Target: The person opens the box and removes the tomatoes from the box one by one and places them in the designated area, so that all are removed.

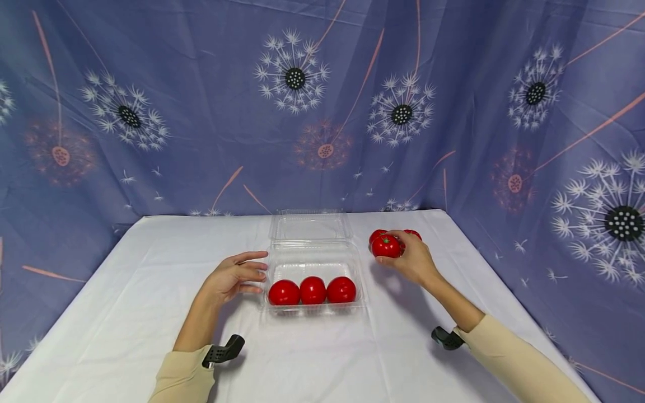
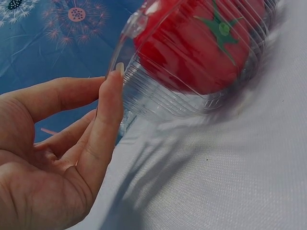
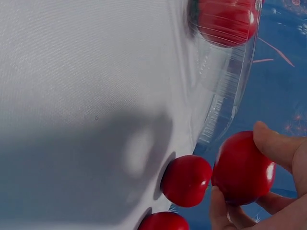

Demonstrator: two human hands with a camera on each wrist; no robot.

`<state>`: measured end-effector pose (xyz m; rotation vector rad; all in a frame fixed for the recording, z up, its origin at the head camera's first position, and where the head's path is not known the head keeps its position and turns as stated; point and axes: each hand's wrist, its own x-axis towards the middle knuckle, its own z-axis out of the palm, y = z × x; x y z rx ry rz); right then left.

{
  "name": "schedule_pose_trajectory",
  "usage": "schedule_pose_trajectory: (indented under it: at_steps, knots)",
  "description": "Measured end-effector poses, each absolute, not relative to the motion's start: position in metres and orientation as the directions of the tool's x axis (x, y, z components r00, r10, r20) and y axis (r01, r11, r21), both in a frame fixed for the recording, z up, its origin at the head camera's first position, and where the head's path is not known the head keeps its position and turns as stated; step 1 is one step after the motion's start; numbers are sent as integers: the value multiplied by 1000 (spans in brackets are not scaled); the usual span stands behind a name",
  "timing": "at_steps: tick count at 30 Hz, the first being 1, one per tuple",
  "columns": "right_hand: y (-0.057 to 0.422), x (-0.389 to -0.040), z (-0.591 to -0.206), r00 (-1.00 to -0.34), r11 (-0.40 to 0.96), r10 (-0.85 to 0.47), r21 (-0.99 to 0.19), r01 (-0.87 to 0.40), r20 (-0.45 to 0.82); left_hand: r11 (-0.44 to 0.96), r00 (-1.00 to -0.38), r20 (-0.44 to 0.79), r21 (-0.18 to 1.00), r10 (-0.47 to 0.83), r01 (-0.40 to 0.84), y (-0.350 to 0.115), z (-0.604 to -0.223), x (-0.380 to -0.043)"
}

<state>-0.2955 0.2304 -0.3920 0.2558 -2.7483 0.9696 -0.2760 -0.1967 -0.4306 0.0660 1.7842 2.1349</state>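
Note:
My right hand (image 1: 410, 260) grips a red tomato (image 1: 385, 246) with a green stem top, thumb on one side and fingers on the other. In the right wrist view, the held tomato (image 3: 243, 167) is beside another tomato (image 3: 187, 180) on the cloth. A clear plastic clamshell box (image 1: 364, 280) stands in the middle, lid (image 1: 309, 228) folded back. Three tomatoes (image 1: 313, 290) sit in a row along its near side. My left hand (image 1: 235, 275) is at the box's left side, fingers extended; in the left wrist view its fingertips (image 2: 114, 79) touch the rim.
More tomatoes (image 1: 377, 234) lie behind the right hand at the back right of the white-covered table (image 1: 312, 358). A blue dandelion-print curtain (image 1: 221, 112) hangs behind and along the sides. A dark wrist camera (image 1: 224, 351) is on each forearm.

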Motion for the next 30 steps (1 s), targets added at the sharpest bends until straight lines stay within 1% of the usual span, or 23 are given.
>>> schedule_pose_trajectory:
  at_steps: [7,20,30]
  knots:
    - [234,-294,-396,-983,747,-64,-645,-160,170,-143,-936,-192,960,296,-242,-197,-430,-275]
    - [243,-293,-406,-986,778,-71,-610,-149,150,-140,-938,-193,960,289,-241,-197,-430,-276]
    - [248,-294,-418,-992,779,-72,-616,-120,103,-136,-939,-195,961,282,-240,-198,-431,-276]
